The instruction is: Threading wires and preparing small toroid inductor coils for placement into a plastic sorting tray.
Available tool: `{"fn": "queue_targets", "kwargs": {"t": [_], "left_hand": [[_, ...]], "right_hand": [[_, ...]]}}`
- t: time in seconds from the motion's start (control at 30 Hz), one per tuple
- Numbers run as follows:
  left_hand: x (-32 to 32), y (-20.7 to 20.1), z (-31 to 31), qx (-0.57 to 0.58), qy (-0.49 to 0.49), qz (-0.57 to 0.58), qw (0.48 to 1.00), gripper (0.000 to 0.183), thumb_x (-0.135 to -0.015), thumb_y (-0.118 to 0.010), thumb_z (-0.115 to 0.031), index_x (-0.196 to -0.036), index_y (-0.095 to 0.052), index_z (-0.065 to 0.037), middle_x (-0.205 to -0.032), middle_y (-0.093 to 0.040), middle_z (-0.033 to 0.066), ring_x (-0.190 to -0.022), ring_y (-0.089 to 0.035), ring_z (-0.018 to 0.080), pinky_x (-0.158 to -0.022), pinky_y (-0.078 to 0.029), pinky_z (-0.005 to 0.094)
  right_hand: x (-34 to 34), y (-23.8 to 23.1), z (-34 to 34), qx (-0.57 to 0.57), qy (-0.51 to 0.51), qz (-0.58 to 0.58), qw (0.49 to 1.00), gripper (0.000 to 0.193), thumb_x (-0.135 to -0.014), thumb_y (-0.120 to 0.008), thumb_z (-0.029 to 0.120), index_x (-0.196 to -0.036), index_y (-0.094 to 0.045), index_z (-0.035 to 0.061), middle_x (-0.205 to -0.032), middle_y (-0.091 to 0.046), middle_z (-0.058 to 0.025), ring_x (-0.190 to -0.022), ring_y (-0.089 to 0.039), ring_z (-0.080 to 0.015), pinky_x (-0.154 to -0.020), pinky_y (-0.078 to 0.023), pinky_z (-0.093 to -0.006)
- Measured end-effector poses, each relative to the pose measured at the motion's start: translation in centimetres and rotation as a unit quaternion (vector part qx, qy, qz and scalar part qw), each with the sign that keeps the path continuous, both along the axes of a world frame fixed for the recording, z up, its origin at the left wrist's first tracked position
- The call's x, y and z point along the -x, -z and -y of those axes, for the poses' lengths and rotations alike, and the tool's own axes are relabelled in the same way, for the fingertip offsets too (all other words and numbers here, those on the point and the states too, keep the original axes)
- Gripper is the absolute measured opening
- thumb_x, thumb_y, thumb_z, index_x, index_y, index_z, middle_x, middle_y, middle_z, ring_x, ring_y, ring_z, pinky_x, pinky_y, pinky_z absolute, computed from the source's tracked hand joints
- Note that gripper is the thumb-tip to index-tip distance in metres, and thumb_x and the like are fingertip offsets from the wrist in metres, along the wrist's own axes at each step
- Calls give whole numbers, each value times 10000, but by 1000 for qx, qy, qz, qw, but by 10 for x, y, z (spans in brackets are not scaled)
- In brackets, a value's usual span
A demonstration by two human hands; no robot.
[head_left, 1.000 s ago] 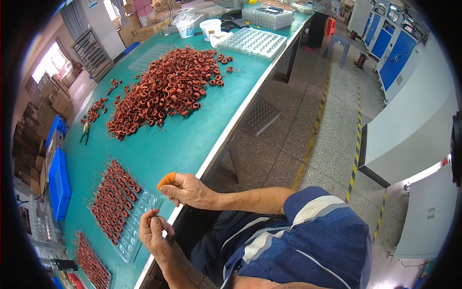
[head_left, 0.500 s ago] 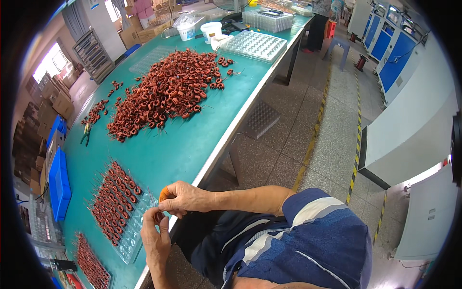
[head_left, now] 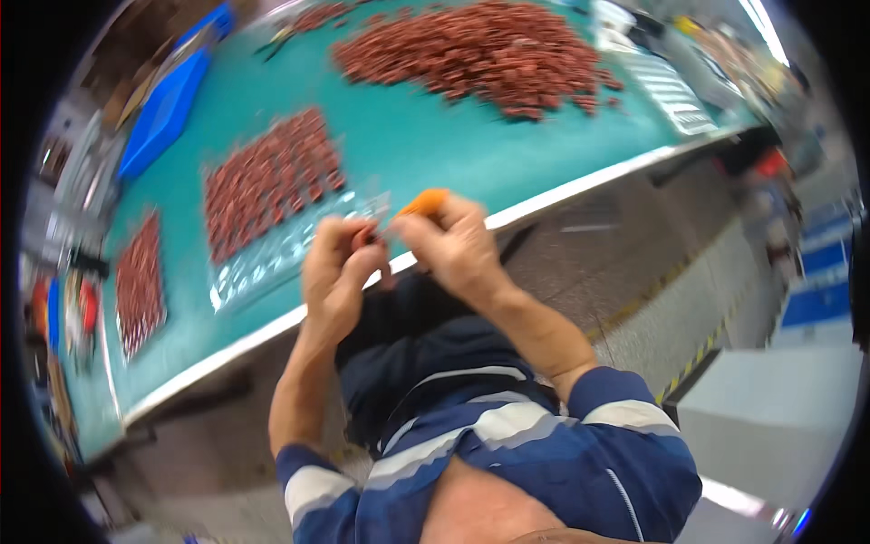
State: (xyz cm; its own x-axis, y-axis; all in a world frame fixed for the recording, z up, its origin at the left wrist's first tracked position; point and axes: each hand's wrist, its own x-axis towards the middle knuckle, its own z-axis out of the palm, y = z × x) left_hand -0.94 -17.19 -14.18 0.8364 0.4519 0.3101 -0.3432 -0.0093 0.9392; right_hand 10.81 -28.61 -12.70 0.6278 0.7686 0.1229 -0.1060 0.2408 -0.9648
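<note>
Above the table's front edge, my left hand (head_left: pixel 332 276) pinches a small red-brown wire-wound ring coil (head_left: pixel 364 238) between thumb and fingers. My right hand (head_left: pixel 460 252) is close beside it on the right, its thumb and fingers pressed together. An orange cover (head_left: pixel 424 201) sits on one of its fingers. Motion blur hides what, if anything, lies in that pinch. Just beyond my left hand is a clear plastic tray (head_left: pixel 243 279). Rows of similar ring coils (head_left: pixel 276 177) fill its far part, while its near strip shows bare pockets.
A large heap of ring coils (head_left: pixel 480 59) spreads over the far side of the green table (head_left: pixel 426 150). Another filled tray (head_left: pixel 140 286) lies at left. A blue bin (head_left: pixel 165 113) stands along the far left edge, with pliers (head_left: pixel 275 43) near it. A pale tray (head_left: pixel 669 91) sits at right.
The view has swung, and the table now runs more across it. My hands have come slightly apart, with the ring coil now showing in my left hand. Both forearms show more fully.
</note>
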Motion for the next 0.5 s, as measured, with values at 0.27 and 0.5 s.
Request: {"fn": "queue_targets", "kwargs": {"t": [0.27, 0.5], "left_hand": [[12, 16, -3, 97, -11, 36, 995, 233, -1003, -441, -174, -1163, -415, -7, -827, -541, 79, -696, -559, 139, -661, -480, 264], [9, 22, -5, 68, 24, 11, 997, 148, -1005, -417, -143, -1096, -431, -27, -789, -511, 54, -646, -507, 107, -593, -428, 228]], "right_hand": [[-1, 19, -24, -22, -55, 2, 998, 213, -864, -702, 191, -946, -628, 9, -755, -633, -16, -636, -543, -52, -563, -443, -199], [-1, 22, -27, -37, -95, -76, 992, 357, -830, -740, 174, -1094, -593, -18, -879, -638, -42, -836, -608, -125, -829, -481, -267]]}}
